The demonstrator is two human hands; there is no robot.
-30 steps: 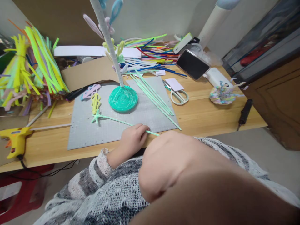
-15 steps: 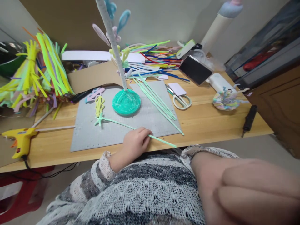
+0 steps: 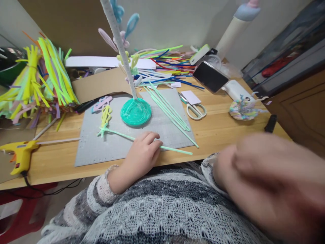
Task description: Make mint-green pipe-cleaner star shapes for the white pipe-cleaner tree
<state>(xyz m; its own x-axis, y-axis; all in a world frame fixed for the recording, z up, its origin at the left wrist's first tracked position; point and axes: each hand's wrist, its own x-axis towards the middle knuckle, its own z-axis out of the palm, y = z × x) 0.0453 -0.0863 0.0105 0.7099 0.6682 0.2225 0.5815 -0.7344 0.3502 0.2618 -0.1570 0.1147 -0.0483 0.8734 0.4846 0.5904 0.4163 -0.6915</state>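
My left hand [image 3: 143, 149] is closed around a mint-green pipe cleaner [image 3: 119, 134] at the front edge of the grey mat [image 3: 96, 150]. The pipe cleaner's left end has a star-like knot beside a yellow zigzag piece [image 3: 106, 115]. My right hand [image 3: 269, 166] is large and smeared by motion at the lower right, so its fingers cannot be made out. Behind my left hand, a teal round base [image 3: 135, 112] carries a tall white stem with looped blue, pink and yellow shapes. Several loose mint pipe cleaners [image 3: 169, 110] lie on the mat's right side.
White-handled scissors [image 3: 196, 112], a phone [image 3: 210, 76] and a pastel fluffy piece [image 3: 242, 109] sit to the right. At left are a yellow glue gun [image 3: 22, 152] and bundled pipe cleaners [image 3: 57, 73]. A black-handled tool [image 3: 271, 123] lies near the right table edge.
My right hand has moved up and now partly covers the black-handled tool. The star-ended pipe cleaner has shifted slightly left at its knot, still under my left hand.
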